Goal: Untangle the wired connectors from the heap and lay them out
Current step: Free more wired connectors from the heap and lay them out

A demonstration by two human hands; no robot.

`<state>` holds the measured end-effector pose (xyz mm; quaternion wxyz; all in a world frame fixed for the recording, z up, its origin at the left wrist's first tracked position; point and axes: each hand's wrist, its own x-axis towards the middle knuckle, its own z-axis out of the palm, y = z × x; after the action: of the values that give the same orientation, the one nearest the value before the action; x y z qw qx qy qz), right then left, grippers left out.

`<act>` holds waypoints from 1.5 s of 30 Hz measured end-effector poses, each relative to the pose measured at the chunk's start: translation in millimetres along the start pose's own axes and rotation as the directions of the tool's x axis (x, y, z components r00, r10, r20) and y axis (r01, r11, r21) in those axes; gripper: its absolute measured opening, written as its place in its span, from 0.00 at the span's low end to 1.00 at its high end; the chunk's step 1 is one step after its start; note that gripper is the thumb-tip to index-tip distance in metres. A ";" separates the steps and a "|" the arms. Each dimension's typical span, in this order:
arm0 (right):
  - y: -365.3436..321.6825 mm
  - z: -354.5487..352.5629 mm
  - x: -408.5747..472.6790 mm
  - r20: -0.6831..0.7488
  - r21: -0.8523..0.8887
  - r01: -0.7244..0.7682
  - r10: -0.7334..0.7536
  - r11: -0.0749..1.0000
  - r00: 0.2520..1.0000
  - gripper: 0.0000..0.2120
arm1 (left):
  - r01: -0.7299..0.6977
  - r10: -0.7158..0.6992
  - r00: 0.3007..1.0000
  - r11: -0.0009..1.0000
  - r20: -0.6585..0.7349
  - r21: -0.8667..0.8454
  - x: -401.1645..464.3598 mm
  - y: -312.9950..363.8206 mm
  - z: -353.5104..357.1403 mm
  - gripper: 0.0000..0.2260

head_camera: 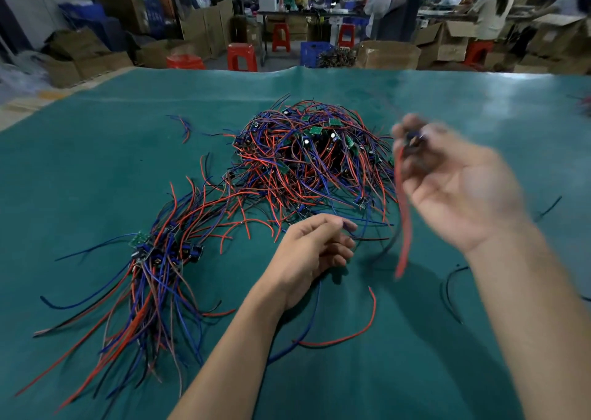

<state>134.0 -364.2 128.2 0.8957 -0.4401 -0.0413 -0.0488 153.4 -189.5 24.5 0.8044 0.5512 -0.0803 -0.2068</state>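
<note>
The right hand (454,183) is pinching one connector (414,139), wires dangling; the left hand (315,250), loosely curled, is touching a wire. Lift slowly off the heap (307,157).

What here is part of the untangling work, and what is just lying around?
Part of the job: tangled heap; laid-out bundle; wired connector lifted by the right hand; left hand pinching a wire.

Lying about: stray black wire; red stools; cardboard boxes.
</note>
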 end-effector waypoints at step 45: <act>61.8 -93.5 11.5 -0.276 -0.907 0.045 -0.673 0.418 0.686 0.06 | -0.065 0.023 0.992 0.938 0.124 0.340 -4.7 -5.9 -0.7 0.10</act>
<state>155.9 -401.3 24.1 0.4843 -0.7539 0.1784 -0.4064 147.9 -188.7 19.3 0.6941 0.6679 -0.1749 -0.2038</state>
